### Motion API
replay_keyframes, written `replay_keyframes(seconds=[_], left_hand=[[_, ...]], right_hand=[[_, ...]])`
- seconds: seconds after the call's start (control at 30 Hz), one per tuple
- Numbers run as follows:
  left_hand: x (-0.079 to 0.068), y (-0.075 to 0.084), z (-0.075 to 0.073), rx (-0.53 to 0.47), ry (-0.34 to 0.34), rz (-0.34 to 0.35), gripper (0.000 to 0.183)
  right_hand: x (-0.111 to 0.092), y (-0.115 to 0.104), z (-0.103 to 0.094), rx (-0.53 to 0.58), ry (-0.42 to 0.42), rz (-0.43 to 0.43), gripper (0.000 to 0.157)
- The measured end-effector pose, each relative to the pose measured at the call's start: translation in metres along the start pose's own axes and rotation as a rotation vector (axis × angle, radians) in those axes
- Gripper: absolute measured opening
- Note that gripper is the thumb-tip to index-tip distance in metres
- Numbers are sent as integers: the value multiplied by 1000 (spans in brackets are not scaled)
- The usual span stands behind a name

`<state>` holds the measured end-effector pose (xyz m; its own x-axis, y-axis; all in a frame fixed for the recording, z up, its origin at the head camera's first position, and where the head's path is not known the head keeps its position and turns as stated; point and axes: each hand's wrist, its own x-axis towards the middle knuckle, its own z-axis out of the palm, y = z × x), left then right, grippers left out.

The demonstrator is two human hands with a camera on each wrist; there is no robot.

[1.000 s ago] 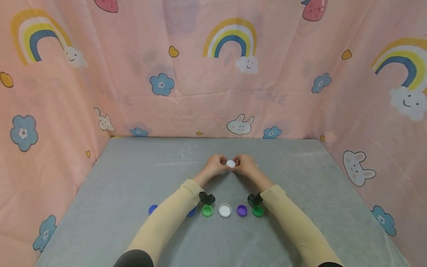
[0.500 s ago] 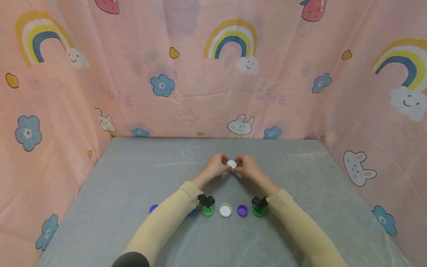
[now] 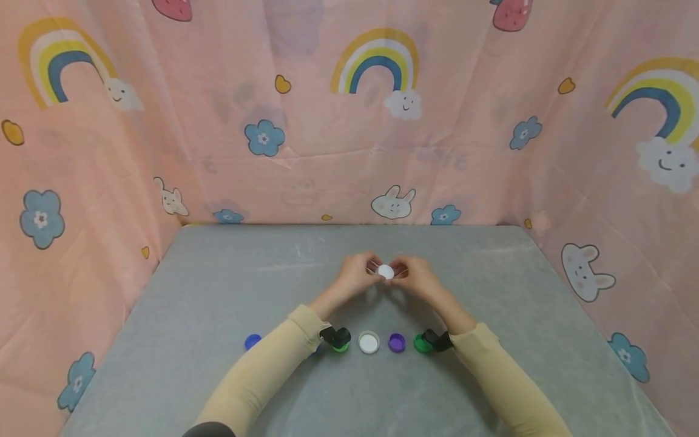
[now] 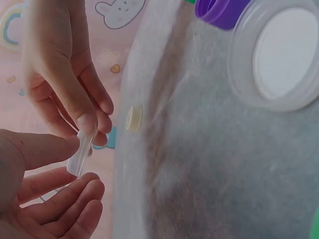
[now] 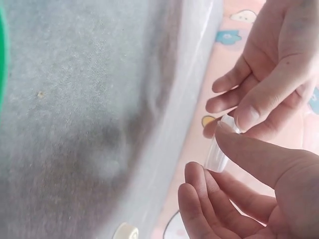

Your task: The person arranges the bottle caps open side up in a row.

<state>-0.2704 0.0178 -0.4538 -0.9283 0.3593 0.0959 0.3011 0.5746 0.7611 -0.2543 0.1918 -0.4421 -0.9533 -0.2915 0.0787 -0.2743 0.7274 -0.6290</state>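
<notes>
Both hands meet above the far middle of the table, holding a small white bottle cap (image 3: 386, 272) between them. Seen from the wrists, its wall (image 4: 79, 157) looks thin and translucent. My left hand (image 3: 355, 274) pinches one side of it with thumb and fingers. Opposite, the right hand (image 3: 417, 276) pinches the other side, its thumb pressed near the cap's edge in the right wrist view. The other fingers of both hands are bent loosely beneath. Nearer the body lies a row of round caps: blue (image 3: 252, 342), light green (image 3: 341, 348), white (image 3: 369, 343), purple (image 3: 397, 343) and dark green (image 3: 421, 343).
The left forearm partly covers another blue cap (image 3: 315, 351). Black wrist cameras (image 3: 335, 336) overlap the green caps. A small cream round thing (image 4: 133, 118) shows near the table edge. Pink patterned cloth (image 3: 327, 176) hangs around the grey table (image 3: 246, 261).
Both hands, with the white cap between them, have shifted slightly right. The right forearm has swung outward, and its wrist camera now overlaps the dark green cap. The row of caps stays put.
</notes>
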Motion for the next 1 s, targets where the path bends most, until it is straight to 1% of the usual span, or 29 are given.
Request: replay_keyframes(seconds=[0.07, 0.27, 0.4, 0.5, 0.63, 0.8, 1.0], left_hand=[[-3, 2, 1, -1, -15, 7, 29], [-11, 6, 6, 0, -68, 5, 28], [-14, 7, 10, 8, -91, 29, 28], [-16, 7, 14, 13, -98, 54, 28], [-20, 9, 18, 16, -105, 79, 27], [-25, 12, 24, -2, -126, 86, 27], [-31, 15, 28, -27, -144, 96, 27]], right_hand=[[-4, 1, -2, 2, -3, -14, 28], [-17, 4, -4, -9, -27, 4, 29], [-24, 6, -6, 7, -40, -2, 31], [-29, 7, -8, 12, -52, -13, 31], [-36, 7, -11, 16, -85, -2, 30], [-46, 7, -14, 18, -116, 17, 32], [-55, 8, -16, 27, -120, -7, 30]])
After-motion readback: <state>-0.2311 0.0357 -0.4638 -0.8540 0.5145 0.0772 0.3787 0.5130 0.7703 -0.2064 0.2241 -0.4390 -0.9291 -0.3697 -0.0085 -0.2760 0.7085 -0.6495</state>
